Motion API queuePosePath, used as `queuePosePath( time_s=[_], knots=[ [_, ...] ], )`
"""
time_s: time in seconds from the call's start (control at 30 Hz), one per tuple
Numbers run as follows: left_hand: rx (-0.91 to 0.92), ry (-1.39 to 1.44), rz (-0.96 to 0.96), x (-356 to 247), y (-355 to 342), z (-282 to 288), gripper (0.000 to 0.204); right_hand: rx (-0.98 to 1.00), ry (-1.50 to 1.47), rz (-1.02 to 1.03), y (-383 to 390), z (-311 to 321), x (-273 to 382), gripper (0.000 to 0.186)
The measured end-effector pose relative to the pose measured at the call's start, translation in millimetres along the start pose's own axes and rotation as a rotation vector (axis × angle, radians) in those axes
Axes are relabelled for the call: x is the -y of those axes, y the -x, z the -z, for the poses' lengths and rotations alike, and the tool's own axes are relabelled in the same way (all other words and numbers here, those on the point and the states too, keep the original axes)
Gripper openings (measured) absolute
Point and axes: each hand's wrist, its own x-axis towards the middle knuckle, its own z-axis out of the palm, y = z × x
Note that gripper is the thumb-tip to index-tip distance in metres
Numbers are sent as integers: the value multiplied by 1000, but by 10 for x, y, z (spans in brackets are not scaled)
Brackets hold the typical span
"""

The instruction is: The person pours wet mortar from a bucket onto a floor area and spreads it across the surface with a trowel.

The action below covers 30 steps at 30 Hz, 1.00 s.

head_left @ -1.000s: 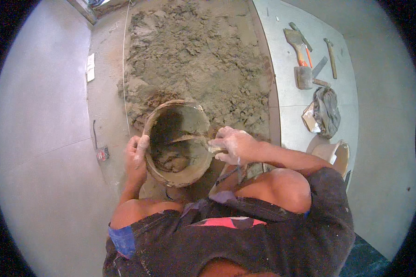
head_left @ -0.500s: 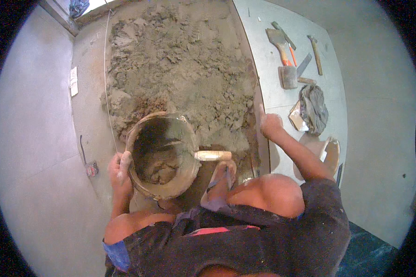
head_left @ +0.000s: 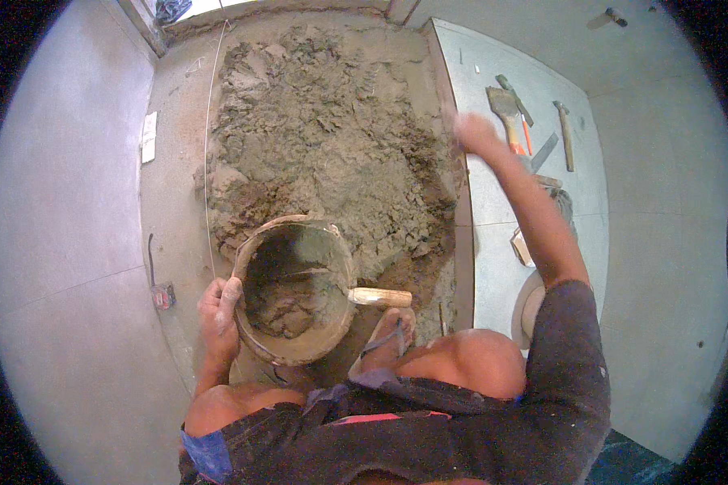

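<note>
My left hand is closed on the left rim of a mortar-caked bucket, thumb over the edge. Wet mortar lies inside the bucket. A wooden handle, likely a trowel's, juts out over the right rim; its blade is not clear. My right hand is stretched forward to the left edge of the pale tiled slab. Motion smears its fingers, and I make out nothing held in it. Between the hands spreads a rough bed of damp mortar.
On the slab lie a brush, a hammer and other tools, partly behind my right arm. A taut string runs along the bed's left side. A tape measure rests by the left wall. My sandalled foot is beside the bucket.
My right hand has moved forward along the slab's edge, and its arm now covers some of the tools. My left hand stays on the bucket rim. The whole view has shifted slightly.
</note>
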Motion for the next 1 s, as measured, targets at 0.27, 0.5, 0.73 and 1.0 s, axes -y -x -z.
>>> queuePosePath(
  time_s=[0.27, 0.5, 0.73, 1.0],
  knots=[
    [-76, -40, 54, -100, 130, 176, 28, -121, -857, 653, 809, 1520, 1855, 34],
    [-85, -130, 68, -26, 62, 200, 35, 464, -844, 565, 2073, 824, 2626, 42],
    [-96, -217, -1, -89, 50, 187, 41, 241, -780, 546, 2121, 972, 2609, 39],
    [-61, -157, -26, -103, 61, 155, 40, 129, -509, 517, 1911, 1344, 2695, 33]
  ],
)
